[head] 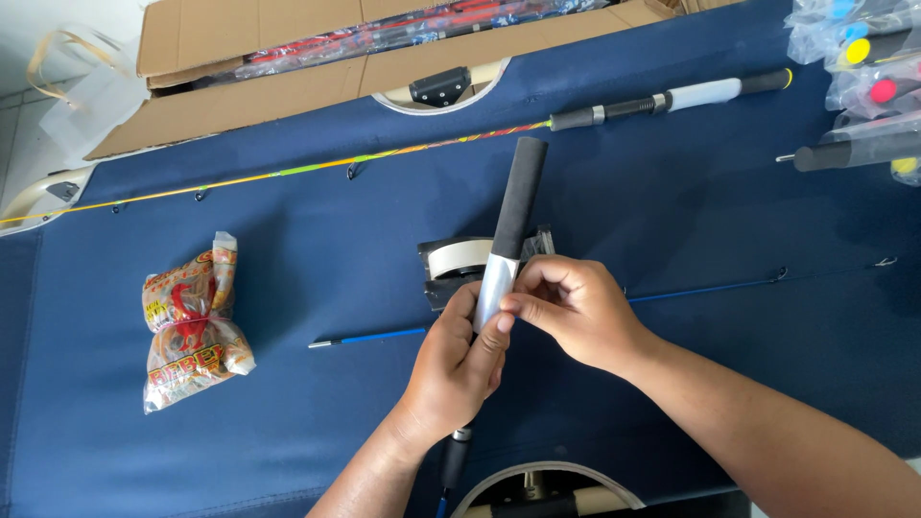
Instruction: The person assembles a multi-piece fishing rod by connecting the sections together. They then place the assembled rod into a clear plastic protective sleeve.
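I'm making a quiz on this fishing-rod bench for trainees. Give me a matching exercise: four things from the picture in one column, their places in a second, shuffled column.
Things:
1. rod handle
2. snack bag
3. tape roll
4. cardboard box

Places:
A. on the blue cloth, far left
B. at the top edge, beyond the cloth
C. gripped by the left hand and pinched by the right hand
D. on the cloth just behind the hands

Pairs: 1-C, 2-A, 3-D, 4-B
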